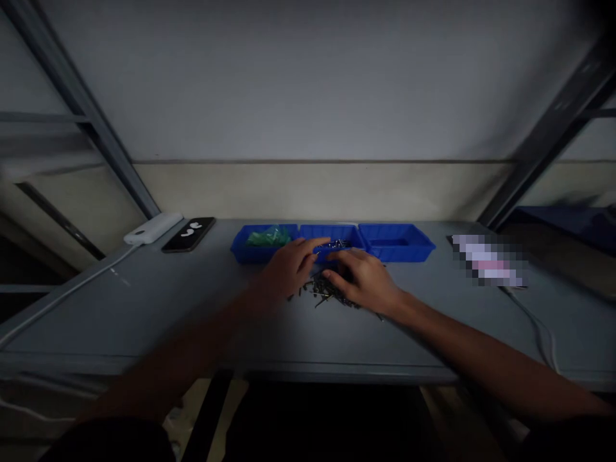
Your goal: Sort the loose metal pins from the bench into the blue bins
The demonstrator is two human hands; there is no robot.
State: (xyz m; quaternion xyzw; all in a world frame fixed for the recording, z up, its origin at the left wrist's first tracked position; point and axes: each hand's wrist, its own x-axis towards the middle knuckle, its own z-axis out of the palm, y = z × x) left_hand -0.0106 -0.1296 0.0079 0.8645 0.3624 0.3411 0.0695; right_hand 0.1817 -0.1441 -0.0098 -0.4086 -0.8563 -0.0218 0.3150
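A loose pile of small metal screws point(321, 292) lies on the grey table in front of three blue bins. My left hand point(289, 264) is at the front of the middle bin point(308, 231), its index finger stretched over the rim and its thumb apart below. A small glint shows near that thumb, too small to name. My right hand point(363, 277) curves over the right side of the pile, thumb and index finger apart; its other fingers are partly hidden. More shiny metal pieces point(338, 244) lie inside the middle bin.
The left bin point(243, 253) holds a green plastic bag point(268, 237); the right bin point(418, 247) stands beside the middle one. A phone point(183, 240) with white earbuds and a white power bank point(154, 229) lie left. Another phone point(488, 262), pixelated, lies right with a cable point(534, 317).
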